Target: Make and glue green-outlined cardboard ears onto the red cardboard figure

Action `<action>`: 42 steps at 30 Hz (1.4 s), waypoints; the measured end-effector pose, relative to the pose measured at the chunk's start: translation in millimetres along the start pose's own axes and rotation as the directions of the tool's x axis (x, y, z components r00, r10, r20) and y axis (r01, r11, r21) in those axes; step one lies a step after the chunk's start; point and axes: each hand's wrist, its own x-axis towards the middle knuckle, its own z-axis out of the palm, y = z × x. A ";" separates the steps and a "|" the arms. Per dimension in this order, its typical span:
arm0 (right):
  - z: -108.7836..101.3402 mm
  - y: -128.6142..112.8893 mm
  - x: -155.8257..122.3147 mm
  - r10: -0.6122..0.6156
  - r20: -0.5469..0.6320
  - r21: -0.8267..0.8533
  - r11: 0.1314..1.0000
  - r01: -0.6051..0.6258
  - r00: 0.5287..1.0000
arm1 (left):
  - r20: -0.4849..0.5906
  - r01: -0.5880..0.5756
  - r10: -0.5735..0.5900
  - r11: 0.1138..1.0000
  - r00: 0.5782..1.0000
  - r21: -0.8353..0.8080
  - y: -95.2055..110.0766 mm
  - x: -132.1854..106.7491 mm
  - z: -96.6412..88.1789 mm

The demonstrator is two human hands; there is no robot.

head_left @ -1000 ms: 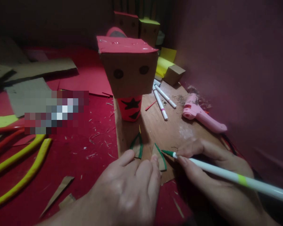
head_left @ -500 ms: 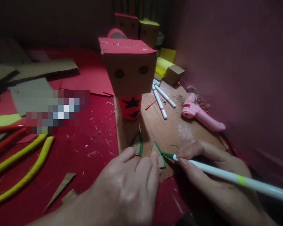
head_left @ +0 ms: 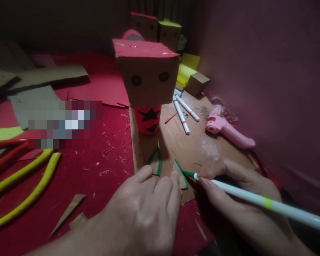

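The marker (head_left: 240, 192) gripped in my right fingers (head_left: 214, 195) has just met the cardboard piece (head_left: 182, 183) (inking, seemingly); left fingers (head_left: 173, 193) press, closure unclear.

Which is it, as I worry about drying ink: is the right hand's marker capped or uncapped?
Uncapped: the marker in the right hand shows its bare green tip at the edge of a cardboard piece.
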 end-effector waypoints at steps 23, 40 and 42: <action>-1.4 -0.9 -1.2 -0.084 -0.036 -0.081 0.993 0.081 0.996 | 0.022 0.002 -0.002 1.000 1.000 -0.005 -3.0 -1.0 -0.9; -3.0 -1.8 -4.4 -0.082 0.017 -0.005 0.997 0.082 0.996 | -0.088 0.027 -0.027 1.000 0.996 0.006 -1.2 -1.4 7.0; -3.3 -1.4 -4.9 -0.082 0.028 0.003 0.997 0.082 0.996 | -0.095 0.034 -0.034 0.999 0.995 0.003 -1.0 -1.8 9.0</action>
